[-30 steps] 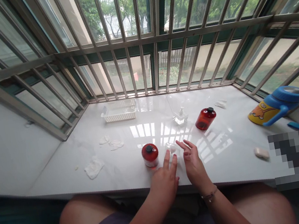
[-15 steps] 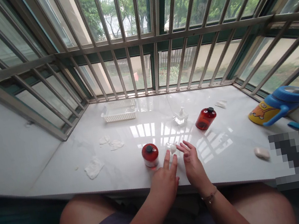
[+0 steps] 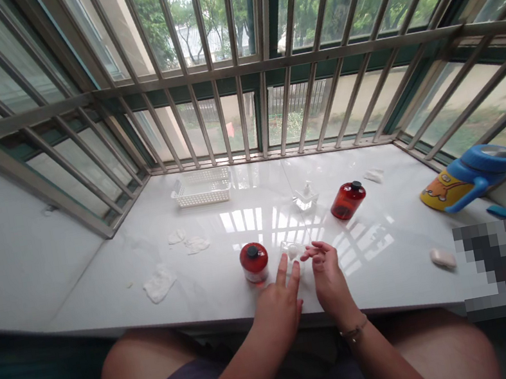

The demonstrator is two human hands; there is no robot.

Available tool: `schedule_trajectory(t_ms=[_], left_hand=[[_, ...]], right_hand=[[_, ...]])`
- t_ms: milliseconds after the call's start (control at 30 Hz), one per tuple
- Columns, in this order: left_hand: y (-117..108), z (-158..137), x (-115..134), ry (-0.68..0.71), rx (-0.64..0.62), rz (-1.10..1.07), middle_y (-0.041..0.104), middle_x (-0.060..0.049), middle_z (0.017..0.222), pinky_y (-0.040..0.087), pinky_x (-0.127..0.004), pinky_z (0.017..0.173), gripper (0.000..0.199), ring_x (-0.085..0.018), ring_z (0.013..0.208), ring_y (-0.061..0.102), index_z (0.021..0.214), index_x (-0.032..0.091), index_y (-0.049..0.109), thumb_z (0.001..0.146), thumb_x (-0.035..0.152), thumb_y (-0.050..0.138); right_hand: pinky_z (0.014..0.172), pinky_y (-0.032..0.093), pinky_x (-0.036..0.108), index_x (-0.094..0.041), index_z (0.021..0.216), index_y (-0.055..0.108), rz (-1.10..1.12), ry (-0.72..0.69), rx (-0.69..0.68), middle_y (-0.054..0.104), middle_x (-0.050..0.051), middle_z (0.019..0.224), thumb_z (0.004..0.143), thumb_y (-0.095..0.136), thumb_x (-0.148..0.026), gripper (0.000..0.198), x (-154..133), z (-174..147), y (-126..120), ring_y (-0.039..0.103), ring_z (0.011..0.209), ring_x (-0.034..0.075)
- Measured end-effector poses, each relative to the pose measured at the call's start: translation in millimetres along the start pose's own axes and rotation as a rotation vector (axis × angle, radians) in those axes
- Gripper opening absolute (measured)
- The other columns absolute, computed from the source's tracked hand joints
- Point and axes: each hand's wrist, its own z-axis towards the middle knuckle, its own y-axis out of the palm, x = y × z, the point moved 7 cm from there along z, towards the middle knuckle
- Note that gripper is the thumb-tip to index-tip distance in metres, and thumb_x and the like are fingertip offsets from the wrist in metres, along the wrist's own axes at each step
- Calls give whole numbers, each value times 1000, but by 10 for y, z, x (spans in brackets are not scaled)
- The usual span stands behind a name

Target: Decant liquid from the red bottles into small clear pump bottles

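Note:
My left hand (image 3: 277,303) lies over the near side of a small clear dish (image 3: 301,265), its index and middle fingers stretched out and spread at the rim. A white, soft-looking lump (image 3: 292,251) sits in that dish. Just right of the dish is my right hand (image 3: 328,277), raised slightly, its fingers loosely bent and apart; nothing shows in them. Left of the dish stands a red translucent bottle (image 3: 255,263) with a black cap. Farther back, a second clear dish (image 3: 306,201) holds something white.
Another red bottle (image 3: 348,201) lies tilted at the right. A white perforated basket (image 3: 204,196) sits near the barred window. Crumpled white tissues (image 3: 159,284) are at the left, another tissue (image 3: 374,176) at back right. A blue-yellow flask (image 3: 469,179) and a pale soap-like block (image 3: 442,259) are farther right.
My right hand has shifted slightly right, away from the dish, and its fingers have bent a little more. My left hand has hardly moved.

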Motion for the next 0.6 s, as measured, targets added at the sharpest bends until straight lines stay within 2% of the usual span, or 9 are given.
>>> schedule_trajectory(t_ms=[100,200,267,400,600], left_hand=[[15,3,-10,0,5,-1,18,-19,180,66,-44,85,85,-28,100,78,170,25,26,96,22,68],[41,9,-20,-6,1,4,17,-19,180,66,-44,87,85,-29,102,78,171,24,24,97,23,66],[53,11,-25,-7,-3,8,17,-19,180,65,-43,88,86,-28,104,77,171,23,23,97,23,66],[69,12,-30,-4,-7,23,17,-17,180,66,-40,85,86,-27,101,77,172,24,21,97,22,65],[68,9,-10,-7,0,59,21,-20,179,66,-41,80,84,-25,90,78,172,24,22,98,22,62]], right_hand=[[118,46,58,-25,141,41,6,-16,14,67,17,137,108,45,-59,47,-48,29,-1,61,136,30],[119,46,56,-27,146,38,-47,-50,-19,62,16,150,102,62,-52,56,-146,86,63,56,144,30],[115,50,54,-28,149,37,-90,-43,-41,68,15,144,99,66,-48,61,-195,141,106,59,142,30],[105,56,49,-28,148,44,-153,-23,-60,76,9,126,98,66,-42,57,-252,252,137,70,125,29],[95,58,46,-26,128,56,-272,-87,-4,77,7,111,92,73,-45,44,-266,340,80,73,103,27]])
